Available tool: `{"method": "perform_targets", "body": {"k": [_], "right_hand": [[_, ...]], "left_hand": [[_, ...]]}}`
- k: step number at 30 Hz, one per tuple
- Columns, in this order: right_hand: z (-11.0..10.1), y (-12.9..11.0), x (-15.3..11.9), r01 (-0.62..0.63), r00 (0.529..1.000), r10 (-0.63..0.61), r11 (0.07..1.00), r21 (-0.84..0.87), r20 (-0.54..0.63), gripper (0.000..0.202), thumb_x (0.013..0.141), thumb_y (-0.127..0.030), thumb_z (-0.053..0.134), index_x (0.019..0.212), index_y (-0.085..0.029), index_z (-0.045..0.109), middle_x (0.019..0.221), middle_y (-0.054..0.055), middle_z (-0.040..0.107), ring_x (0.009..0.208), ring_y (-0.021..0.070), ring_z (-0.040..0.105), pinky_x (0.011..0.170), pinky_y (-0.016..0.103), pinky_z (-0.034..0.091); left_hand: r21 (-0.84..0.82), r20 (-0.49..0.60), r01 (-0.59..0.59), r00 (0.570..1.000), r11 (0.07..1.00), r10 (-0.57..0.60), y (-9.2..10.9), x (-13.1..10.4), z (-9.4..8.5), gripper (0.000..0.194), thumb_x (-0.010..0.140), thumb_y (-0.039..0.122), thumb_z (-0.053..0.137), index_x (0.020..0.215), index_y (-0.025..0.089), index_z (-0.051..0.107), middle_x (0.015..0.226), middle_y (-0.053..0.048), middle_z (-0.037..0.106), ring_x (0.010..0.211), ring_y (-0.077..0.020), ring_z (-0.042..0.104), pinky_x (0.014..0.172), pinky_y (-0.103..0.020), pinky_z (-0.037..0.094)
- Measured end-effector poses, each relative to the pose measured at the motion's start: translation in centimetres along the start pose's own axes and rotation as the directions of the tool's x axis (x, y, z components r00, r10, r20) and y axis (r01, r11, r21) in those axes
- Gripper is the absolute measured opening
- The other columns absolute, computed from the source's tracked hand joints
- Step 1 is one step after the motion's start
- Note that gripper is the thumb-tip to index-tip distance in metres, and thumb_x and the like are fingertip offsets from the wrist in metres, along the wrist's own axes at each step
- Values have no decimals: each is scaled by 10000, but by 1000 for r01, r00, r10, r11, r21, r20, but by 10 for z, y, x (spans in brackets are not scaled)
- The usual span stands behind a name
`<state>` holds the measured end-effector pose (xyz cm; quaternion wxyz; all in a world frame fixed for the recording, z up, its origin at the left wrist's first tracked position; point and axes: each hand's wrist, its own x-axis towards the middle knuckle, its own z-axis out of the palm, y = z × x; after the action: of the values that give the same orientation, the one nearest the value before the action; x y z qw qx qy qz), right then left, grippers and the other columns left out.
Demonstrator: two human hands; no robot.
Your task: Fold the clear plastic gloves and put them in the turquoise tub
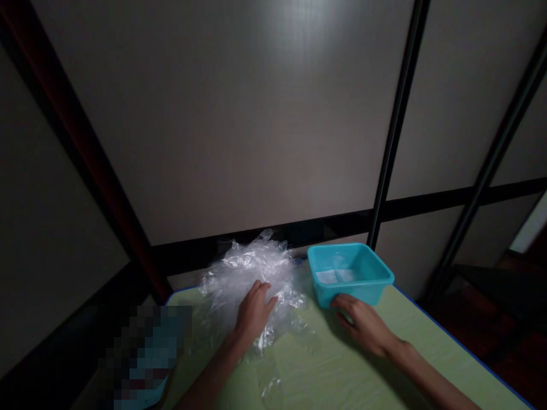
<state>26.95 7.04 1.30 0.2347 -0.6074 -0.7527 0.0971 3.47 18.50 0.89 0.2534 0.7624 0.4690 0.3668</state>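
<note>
A loose heap of clear, crinkled plastic (260,259) lies toward the back of the green-covered table (325,370). My left hand (255,310) rests at the front of the heap, fingers apart, with nothing gripped that I can make out. To the right stands a turquoise plastic basin (348,291) with some flat whitish pieces (335,276) on its bottom. My right hand (356,320) is at the basin's front wall, fingers curled and close to it; whether they hold anything is hidden.
Large wardrobe-like panels (256,131) with dark frames rise directly behind the table. A pixelated bluish object (149,359) is at the lower left, beside the table. A dark piece of furniture (499,287) stands at the right.
</note>
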Motion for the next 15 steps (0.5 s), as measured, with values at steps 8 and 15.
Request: {"method": "perform_targets", "body": {"k": [8,15], "right_hand": [[6,5,10,-44,997,48,996,74,-53,240,781,-101,390,930,-159,569,941,83,608,880,217,561,762,315,416],[7,-9,0,-45,996,60,978,202,-68,189,795,-164,415,885,-161,582,870,75,629,807,216,577,728,330,431]], "left_hand": [[-120,-10,34,999,992,-35,9,27,-21,161,717,122,611,569,176,578,673,5,532,764,-178,534,753,-289,373],[-535,-73,109,982,838,-174,47,64,-68,128,644,97,672,580,147,574,566,45,548,587,-118,534,589,-214,386]]}}
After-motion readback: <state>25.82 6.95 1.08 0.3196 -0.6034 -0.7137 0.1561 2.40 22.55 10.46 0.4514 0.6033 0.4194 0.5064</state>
